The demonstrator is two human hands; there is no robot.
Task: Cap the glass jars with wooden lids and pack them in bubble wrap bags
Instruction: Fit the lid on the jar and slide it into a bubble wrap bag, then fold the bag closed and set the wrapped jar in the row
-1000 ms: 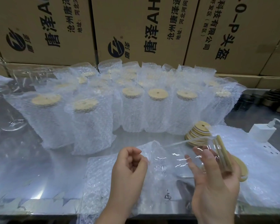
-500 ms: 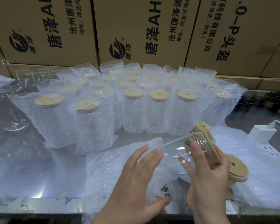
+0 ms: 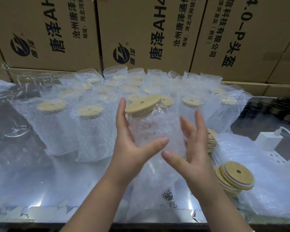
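**A:** Which step is being worked on?

**B:** Capping is judged to be done for this one. The glass jar (image 3: 149, 124) is being carried with its wooden lid (image 3: 142, 103) already seated on the mouth and tilted a little. Bagging is being set up.

**A:** Where is the jar being held?

**B:** In the air, up and to the left of the stack of loose lids (image 3: 236, 178). It is being gripped by the left hand (image 3: 132, 148), with the thumb laid across the near side and the fingers wrapped round the far side.

**A:** And the other hand?

**B:** The right hand (image 3: 191, 148) is being held spread, with straight fingers and nothing pinched. It is being held between the jar and the lid stack, just beside the glass. Whether the glass is being touched cannot be told.

**A:** What is being called for next?

**B:** A bag is being needed. The flat bubble wrap bags (image 3: 157, 178) are lying left of the lid stack, beneath the wrists. One mouth will probably have to be opened by the free hand. The jar can then be slid in base first, with the lid watched so it is not knocked askew. The packed jars (image 3: 90, 128) are standing beyond and left of the lid stack, so a place beside them is being suggested afterwards.
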